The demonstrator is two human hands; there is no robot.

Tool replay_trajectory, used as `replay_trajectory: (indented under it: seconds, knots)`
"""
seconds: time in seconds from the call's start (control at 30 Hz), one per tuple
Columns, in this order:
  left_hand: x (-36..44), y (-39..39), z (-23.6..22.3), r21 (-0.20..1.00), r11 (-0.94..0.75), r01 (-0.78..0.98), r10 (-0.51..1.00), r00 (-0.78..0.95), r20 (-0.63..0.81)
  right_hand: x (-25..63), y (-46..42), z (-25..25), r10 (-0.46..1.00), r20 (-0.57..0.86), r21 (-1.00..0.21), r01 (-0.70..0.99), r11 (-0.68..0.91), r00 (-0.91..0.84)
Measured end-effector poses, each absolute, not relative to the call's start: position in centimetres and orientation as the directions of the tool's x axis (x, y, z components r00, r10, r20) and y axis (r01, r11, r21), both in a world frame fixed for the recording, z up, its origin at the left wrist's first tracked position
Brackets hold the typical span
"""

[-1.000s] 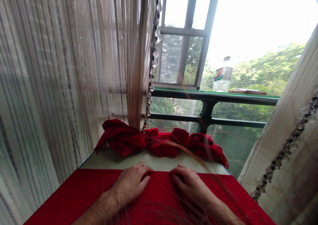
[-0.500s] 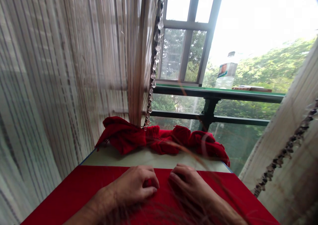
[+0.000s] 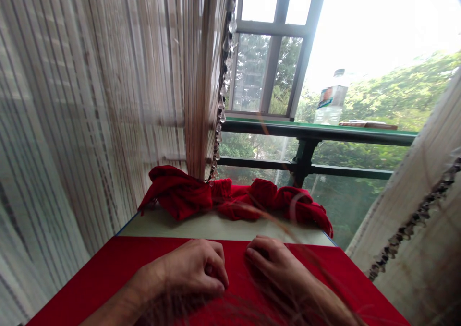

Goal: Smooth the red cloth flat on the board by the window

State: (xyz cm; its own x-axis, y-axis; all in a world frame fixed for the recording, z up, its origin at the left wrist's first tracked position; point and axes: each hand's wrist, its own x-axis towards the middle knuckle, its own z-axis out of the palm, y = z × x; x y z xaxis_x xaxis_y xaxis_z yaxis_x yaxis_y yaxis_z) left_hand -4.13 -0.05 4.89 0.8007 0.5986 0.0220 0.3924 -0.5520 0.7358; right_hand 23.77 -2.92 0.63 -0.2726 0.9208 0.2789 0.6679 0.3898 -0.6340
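A flat red cloth [image 3: 237, 292] covers the near part of a pale tabletop. On its left half rests my left hand [image 3: 196, 268], closed, thumb and index fingertip brought together at the cloth's surface. Whatever is in that pinch, if anything, is too small to make out. My right hand [image 3: 272, 259] lies a short way to the right, its fingers curled down onto the cloth near the far edge. The underside of its grip is hidden. Beyond both hands, a bunched red fabric [image 3: 237, 199] with fringed ends lies along the table's far edge.
Between cloth and bundle a pale strip of tabletop [image 3: 212, 227] shows. A striped sheer curtain [image 3: 108, 100] with beads hangs at left, another curtain [image 3: 403, 191] at right. Behind stands a green railing [image 3: 345, 133] bearing a plastic bottle [image 3: 331, 100] and a flat brown item [image 3: 374, 125].
My left hand's fingers have curled, and the thumb has come in against the index finger. My right hand stays almost in place. The view has shifted slightly.
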Motion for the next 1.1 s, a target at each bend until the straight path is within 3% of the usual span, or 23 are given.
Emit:
replay_trajectory:
  seconds: [0.17, 0.37, 0.7, 0.9, 1.0, 1.1]
  knots:
    - [-3.8, -0.6, 5.3, 0.672, -0.632, 0.385, 0.562, 0.825, 0.056, 23.8, -3.0, 0.7, 0.925, 0.260, -0.635, 0.673, 0.379, -0.275]
    - [-3.6, -1.3, 6.3, 0.600, -0.632, 0.490, 0.606, 0.796, -0.011, 23.9, -3.0, 0.9, 0.921, 0.257, -0.635, 0.667, 0.390, -0.294]
    - [-3.5, 0.1, 4.7, 0.687, -0.502, 0.525, 0.715, 0.699, -0.012, 24.2, -2.8, 0.8, 0.913, 0.264, -0.642, 0.650, 0.406, -0.310]
    - [-4.0, 3.8, 2.8, 0.685, -0.428, 0.590, 0.892, 0.400, 0.212, 24.3, -2.9, 1.0, 0.910, 0.258, -0.637, 0.651, 0.412, -0.324]
    - [-5.7, 5.9, 2.3, 0.633, -0.407, 0.659, 0.911, 0.237, 0.339, 24.3, -2.9, 1.1, 0.909, 0.264, -0.635, 0.651, 0.416, -0.323]
    - [-7.1, 7.0, 2.3, 0.591, -0.405, 0.698, 0.900, 0.192, 0.391, 24.4, -2.8, 1.0, 0.908, 0.275, -0.626, 0.658, 0.419, -0.316]
